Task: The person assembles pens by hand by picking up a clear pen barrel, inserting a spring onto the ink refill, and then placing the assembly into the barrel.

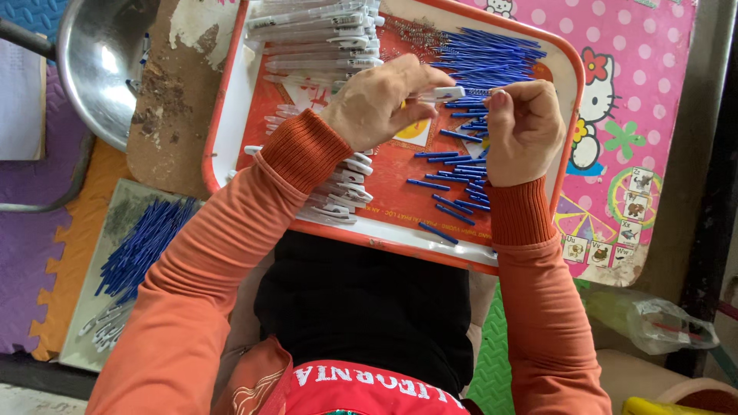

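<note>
Both hands' grip meets: left hand (380,100) pinches white pen barrel (446,93), right hand (523,127) alongside.

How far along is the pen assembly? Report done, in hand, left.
Done: white pen barrels lie stacked along the red tray below the left forearm, with more finished-looking pens at the tray's top. In hand: the left hand holds one white barrel, and the right hand meets it at the tip. Left: a heap of blue refills and scattered ones on the tray, plus another pile on the side board.
</note>
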